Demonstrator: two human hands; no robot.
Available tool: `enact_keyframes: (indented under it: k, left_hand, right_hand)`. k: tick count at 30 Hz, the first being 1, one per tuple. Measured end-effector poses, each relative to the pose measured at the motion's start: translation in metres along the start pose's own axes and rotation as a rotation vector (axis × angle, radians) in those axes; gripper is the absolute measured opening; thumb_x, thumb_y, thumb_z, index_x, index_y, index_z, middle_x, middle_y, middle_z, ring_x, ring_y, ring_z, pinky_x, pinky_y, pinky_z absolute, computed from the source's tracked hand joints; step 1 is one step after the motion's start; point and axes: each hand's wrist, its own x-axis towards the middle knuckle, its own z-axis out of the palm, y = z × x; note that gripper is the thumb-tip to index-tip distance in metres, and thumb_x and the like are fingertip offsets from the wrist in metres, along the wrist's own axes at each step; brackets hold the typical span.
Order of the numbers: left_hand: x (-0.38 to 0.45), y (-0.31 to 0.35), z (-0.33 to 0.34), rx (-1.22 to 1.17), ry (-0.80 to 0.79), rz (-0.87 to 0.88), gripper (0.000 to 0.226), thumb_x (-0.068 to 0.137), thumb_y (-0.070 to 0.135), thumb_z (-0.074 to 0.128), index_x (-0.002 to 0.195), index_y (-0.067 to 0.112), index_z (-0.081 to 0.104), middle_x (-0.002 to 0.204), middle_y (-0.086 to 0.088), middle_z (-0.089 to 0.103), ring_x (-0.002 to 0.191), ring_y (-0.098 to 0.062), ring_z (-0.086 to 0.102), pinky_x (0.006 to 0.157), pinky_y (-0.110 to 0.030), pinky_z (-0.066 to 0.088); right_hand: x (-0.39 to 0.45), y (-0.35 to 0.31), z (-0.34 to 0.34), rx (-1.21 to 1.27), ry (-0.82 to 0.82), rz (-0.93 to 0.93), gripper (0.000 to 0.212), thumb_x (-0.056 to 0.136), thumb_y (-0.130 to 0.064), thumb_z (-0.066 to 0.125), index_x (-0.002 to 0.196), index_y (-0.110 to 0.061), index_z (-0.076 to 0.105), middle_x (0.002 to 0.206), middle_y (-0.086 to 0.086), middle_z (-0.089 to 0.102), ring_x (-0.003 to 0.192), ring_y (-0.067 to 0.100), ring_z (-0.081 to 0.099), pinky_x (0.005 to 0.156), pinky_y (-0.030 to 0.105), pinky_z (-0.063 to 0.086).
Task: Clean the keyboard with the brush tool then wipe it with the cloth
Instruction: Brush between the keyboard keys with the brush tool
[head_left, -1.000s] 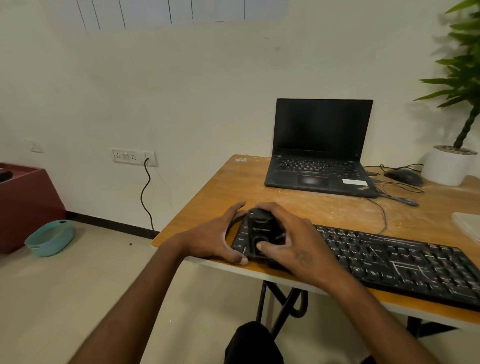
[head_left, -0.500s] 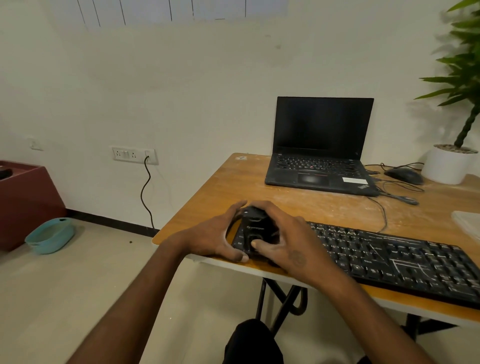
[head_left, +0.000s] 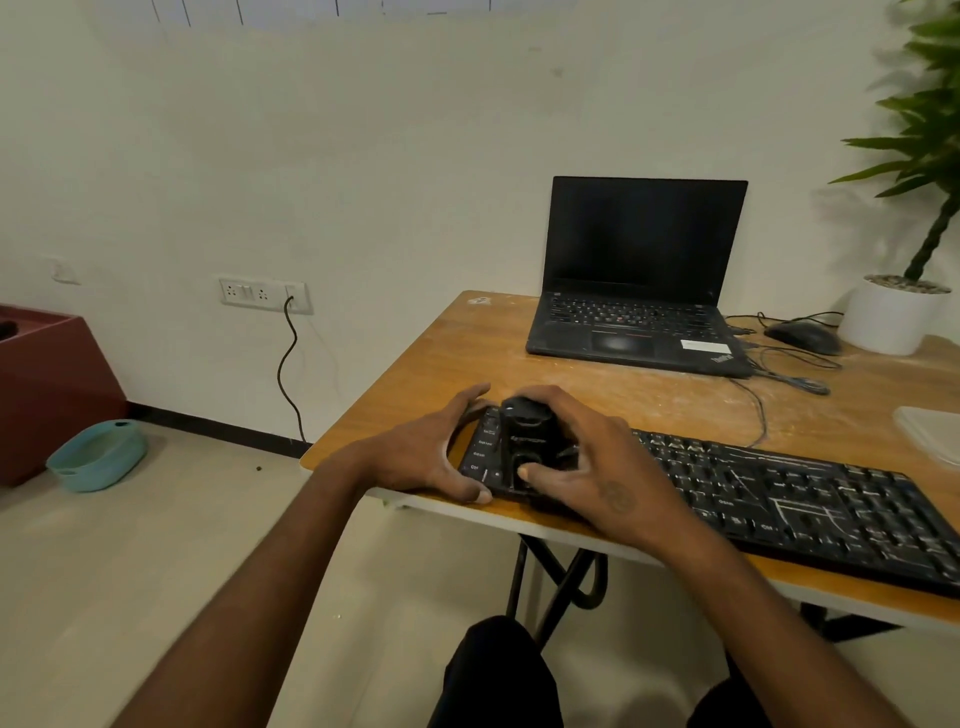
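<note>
1. The right hand is gripping the black plastic brush tool, hardly shifted from a second ago, on the left end of the black keyboard.
2. The left hand fingers are curling round that end on the wooden table; brushing is likely just beginning.

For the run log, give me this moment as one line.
phase: brushing | right hand: grips brush tool on keyboard left end | left hand: steadies keyboard

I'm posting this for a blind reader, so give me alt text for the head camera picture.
The right hand holds a black brush tool on the left end of a black keyboard, which the left hand steadies. An open laptop sits behind on the wooden table.
</note>
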Motion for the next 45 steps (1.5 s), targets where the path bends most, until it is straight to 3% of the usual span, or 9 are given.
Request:
enact_keyframes:
  k: [9, 11, 16, 23, 27, 33, 38, 42, 45]
  left_hand:
    - [0.001, 0.002, 0.001, -0.005, -0.002, -0.015, 0.128, 0.077, 0.041, 0.095, 0.166, 0.039, 0.003, 0.162, 0.006, 0.038, 0.149, -0.015, 0.040, 0.117, -0.028, 0.040]
    - [0.000, 0.002, 0.001, -0.021, -0.007, -0.024, 0.132, 0.072, 0.047, 0.094, 0.166, 0.043, 0.000, 0.168, 0.005, 0.031, 0.152, -0.016, 0.035, 0.122, -0.035, 0.039]
    - [-0.001, 0.001, -0.002, -0.040, -0.015, -0.023, 0.134, 0.071, 0.046, 0.092, 0.166, 0.048, -0.002, 0.174, 0.007, 0.019, 0.154, -0.012, 0.027, 0.116, -0.027, 0.035]
    - [0.009, 0.017, 0.005, -0.093, -0.036, 0.001, 0.136, 0.066, 0.051, 0.095, 0.163, 0.055, 0.001, 0.170, 0.009, 0.025, 0.151, -0.020, 0.037, 0.123, -0.045, 0.041]
    - [0.010, 0.013, 0.006, -0.072, -0.013, -0.004, 0.134, 0.071, 0.042, 0.094, 0.166, 0.046, 0.000, 0.165, 0.009, 0.026, 0.143, -0.015, 0.040, 0.104, -0.020, 0.044]
    - [0.013, 0.012, 0.008, -0.089, -0.013, -0.007, 0.133, 0.071, 0.037, 0.097, 0.166, 0.044, 0.004, 0.151, 0.017, 0.030, 0.126, 0.002, 0.046, 0.091, -0.006, 0.045]
    - [0.010, 0.017, 0.007, -0.102, -0.014, -0.015, 0.133, 0.069, 0.041, 0.096, 0.166, 0.046, 0.005, 0.157, 0.013, 0.031, 0.135, -0.010, 0.046, 0.100, -0.018, 0.046]
    - [0.010, 0.016, 0.006, -0.103, -0.018, -0.012, 0.132, 0.071, 0.037, 0.097, 0.166, 0.044, 0.006, 0.151, 0.016, 0.031, 0.130, -0.003, 0.045, 0.096, -0.013, 0.044]
    - [0.013, 0.013, 0.006, -0.097, -0.011, -0.007, 0.133, 0.067, 0.041, 0.095, 0.166, 0.045, 0.006, 0.151, 0.016, 0.030, 0.128, -0.001, 0.044, 0.096, -0.013, 0.043]
  right_hand:
    - [0.008, -0.007, 0.011, -0.031, 0.035, -0.021, 0.063, 0.087, -0.029, 0.074, 0.138, -0.046, 0.041, 0.109, -0.007, 0.070, 0.090, 0.012, 0.069, 0.075, 0.038, 0.062]
    - [0.001, -0.003, 0.001, 0.014, 0.012, -0.015, 0.062, 0.087, -0.027, 0.075, 0.138, -0.045, 0.044, 0.117, -0.010, 0.068, 0.099, 0.010, 0.067, 0.080, 0.036, 0.061]
    - [-0.033, 0.021, -0.035, 0.071, 0.087, 0.062, 0.062, 0.085, -0.021, 0.078, 0.137, -0.039, 0.048, 0.122, -0.015, 0.063, 0.111, 0.002, 0.062, 0.087, 0.036, 0.061]
    - [-0.021, 0.001, -0.005, -0.025, 0.068, -0.011, 0.065, 0.089, -0.028, 0.073, 0.141, -0.046, 0.039, 0.122, -0.008, 0.065, 0.102, 0.010, 0.065, 0.082, 0.037, 0.061]
    - [-0.037, 0.009, -0.020, -0.044, 0.065, 0.001, 0.067, 0.090, -0.026, 0.073, 0.144, -0.047, 0.039, 0.125, -0.007, 0.063, 0.104, 0.010, 0.065, 0.082, 0.035, 0.062]
    - [-0.059, 0.019, -0.038, -0.044, 0.165, 0.040, 0.068, 0.088, -0.020, 0.076, 0.141, -0.045, 0.044, 0.118, -0.012, 0.066, 0.099, 0.003, 0.066, 0.077, 0.029, 0.062]
    - [-0.035, 0.003, -0.005, -0.160, 0.104, -0.037, 0.068, 0.090, -0.027, 0.071, 0.144, -0.048, 0.036, 0.114, -0.005, 0.069, 0.078, 0.009, 0.066, 0.067, 0.033, 0.061]
    - [-0.049, 0.012, -0.023, -0.064, 0.096, 0.005, 0.069, 0.089, -0.024, 0.074, 0.144, -0.048, 0.040, 0.120, -0.009, 0.067, 0.099, 0.011, 0.067, 0.081, 0.036, 0.062]
    - [-0.067, 0.025, -0.043, -0.049, 0.144, 0.057, 0.071, 0.087, -0.021, 0.077, 0.141, -0.051, 0.043, 0.117, -0.015, 0.067, 0.093, 0.012, 0.070, 0.078, 0.034, 0.063]
